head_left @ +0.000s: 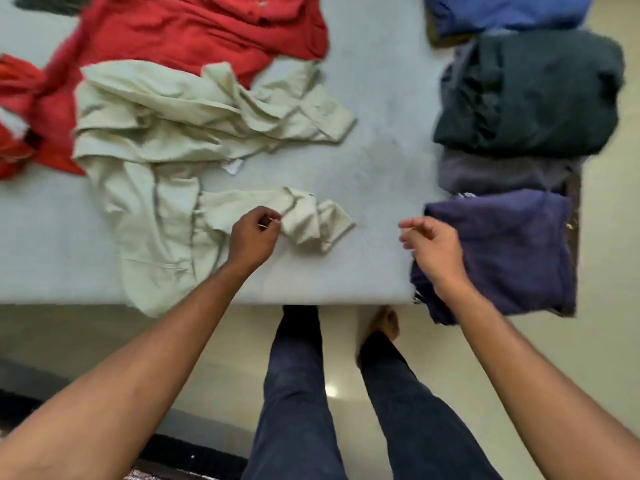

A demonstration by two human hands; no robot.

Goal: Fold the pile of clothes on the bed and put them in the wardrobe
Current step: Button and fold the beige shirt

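The cream shirt (156, 133) lies crumpled on the bed (381, 133), left of centre in the frame, its body bunched and one hem hanging over the near edge. Its lower sleeve (311, 220) stretches toward the middle of the frame, twisted and doubled on itself. The left hand (252, 237) pinches this sleeve near its base, fingers curled onto the cloth. The right hand (433, 251) hovers to the right of centre, above the near corner of a folded purple garment (512, 254), its fingers loosely bent and, as far as can be seen, grasping nothing. Behind the shirt, at the upper left, a red garment (190, 29) lies spread and unfolded, partly under the cream cloth. Along the right side of the bed runs a row of folded pieces: the purple one nearest, a grey-violet one (498, 174) beyond it, then a dark one (530, 95) and a blue one (505, 12) at the top of the frame. No wardrobe is in view. The step in hand is probably straightening the shirt for folding. The risk is that a pull on the sleeve alone drags the bunched body along, tightens the twist, or slides the overhanging hem off the bed; the shirt could also tug the red garment where they overlap. The purple piece overhangs the near edge too, so a brush from the right arm could topple it.
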